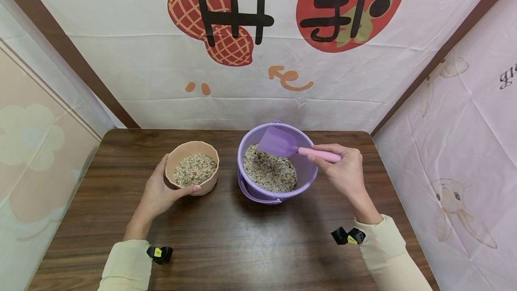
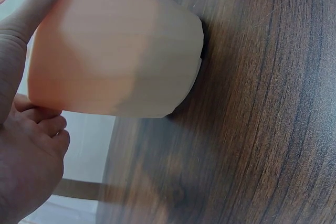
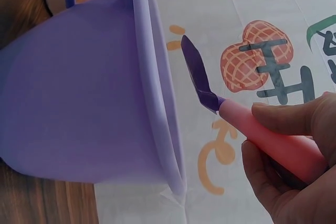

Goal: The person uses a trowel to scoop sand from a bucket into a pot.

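Note:
My left hand [image 1: 161,192] grips a beige faceted pot [image 1: 209,185] at the left of the table, its thumb along the near side and its fingers around the left side. Small mixed gravel [image 1: 195,168] lies inside the pot. In the left wrist view the pot's wall [image 2: 121,51] fills the upper left. My right hand [image 1: 343,169] holds a small shovel by its pink handle [image 3: 268,140], thumb on top and fingers curled beneath. The shovel's purple blade [image 1: 278,142] is over a purple bucket [image 1: 308,178], above the rim in the right wrist view. More gravel [image 1: 268,172] sits in the bucket.
Pot and bucket stand side by side on a dark wood-grain table [image 1: 250,246], near its back edge. The bucket's handle [image 1: 258,199] hangs down at the front. A printed white cloth [image 1: 343,89] rises behind the table, with more cloth at both sides.

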A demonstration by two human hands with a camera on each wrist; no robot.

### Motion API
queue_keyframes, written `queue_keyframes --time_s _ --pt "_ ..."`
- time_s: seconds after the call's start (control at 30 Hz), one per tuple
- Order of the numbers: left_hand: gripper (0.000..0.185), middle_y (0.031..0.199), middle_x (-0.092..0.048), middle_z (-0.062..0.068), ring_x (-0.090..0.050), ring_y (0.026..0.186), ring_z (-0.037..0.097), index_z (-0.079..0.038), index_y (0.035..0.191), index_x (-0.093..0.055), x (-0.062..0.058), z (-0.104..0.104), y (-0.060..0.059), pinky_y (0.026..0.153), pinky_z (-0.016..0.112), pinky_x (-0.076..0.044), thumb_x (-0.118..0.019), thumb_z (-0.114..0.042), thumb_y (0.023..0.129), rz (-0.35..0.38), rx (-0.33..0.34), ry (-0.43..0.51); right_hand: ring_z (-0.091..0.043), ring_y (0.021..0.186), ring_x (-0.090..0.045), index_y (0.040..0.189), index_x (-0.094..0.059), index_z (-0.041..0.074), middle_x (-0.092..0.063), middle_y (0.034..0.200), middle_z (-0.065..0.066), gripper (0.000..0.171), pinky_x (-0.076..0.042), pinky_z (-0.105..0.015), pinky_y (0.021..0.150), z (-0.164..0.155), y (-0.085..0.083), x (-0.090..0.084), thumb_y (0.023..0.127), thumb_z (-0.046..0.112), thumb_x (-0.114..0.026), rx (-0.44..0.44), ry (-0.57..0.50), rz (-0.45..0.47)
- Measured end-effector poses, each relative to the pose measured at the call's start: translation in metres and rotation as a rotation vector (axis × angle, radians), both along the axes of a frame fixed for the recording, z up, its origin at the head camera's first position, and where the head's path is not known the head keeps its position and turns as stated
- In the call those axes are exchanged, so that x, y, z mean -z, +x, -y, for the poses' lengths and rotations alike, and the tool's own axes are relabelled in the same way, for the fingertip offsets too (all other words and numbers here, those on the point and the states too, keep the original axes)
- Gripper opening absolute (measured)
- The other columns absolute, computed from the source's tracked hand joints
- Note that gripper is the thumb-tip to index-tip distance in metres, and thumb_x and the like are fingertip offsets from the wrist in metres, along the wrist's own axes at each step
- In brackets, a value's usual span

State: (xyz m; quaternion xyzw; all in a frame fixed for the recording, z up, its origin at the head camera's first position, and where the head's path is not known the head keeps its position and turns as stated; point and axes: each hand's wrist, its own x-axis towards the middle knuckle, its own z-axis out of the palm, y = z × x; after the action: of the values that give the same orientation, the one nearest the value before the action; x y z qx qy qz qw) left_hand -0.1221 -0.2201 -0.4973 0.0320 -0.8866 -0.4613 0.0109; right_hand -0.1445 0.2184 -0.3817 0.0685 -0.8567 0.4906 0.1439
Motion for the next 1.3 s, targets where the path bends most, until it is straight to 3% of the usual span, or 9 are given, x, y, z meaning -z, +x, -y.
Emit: queue_keyframes --time_s 0.5,1.3 --pt "0.134 0.161 -0.027 0.026 -0.031 0.143 0.047 -0.010 0.164 -0.006 0.000 0.000 0.000 0.109 0.069 -0.030 -0.093 -0.047 0.070 0.013 -0.001 -0.002 -0.018 0.096 -0.073 0.102 -0.081 0.006 -0.078 0.086 -0.003 0.029 -0.051 -0.015 0.069 -0.007 0.001 0.006 0.079 0.020 -0.091 0.010 0.025 0.003" --pt "0.135 0.160 -0.029 0.025 -0.032 0.143 0.046 -0.010 0.164 -0.008 -0.001 0.000 -0.001 0.109 0.069 -0.032 -0.093 -0.050 0.068 0.012 0.001 -0.029 -0.019 0.088 -0.074 0.096 -0.083 0.009 -0.077 0.082 -0.001 0.023 -0.049 -0.015 0.062 -0.007 0.007 0.013 0.075 0.013 -0.092 -0.013 0.114 0.013"
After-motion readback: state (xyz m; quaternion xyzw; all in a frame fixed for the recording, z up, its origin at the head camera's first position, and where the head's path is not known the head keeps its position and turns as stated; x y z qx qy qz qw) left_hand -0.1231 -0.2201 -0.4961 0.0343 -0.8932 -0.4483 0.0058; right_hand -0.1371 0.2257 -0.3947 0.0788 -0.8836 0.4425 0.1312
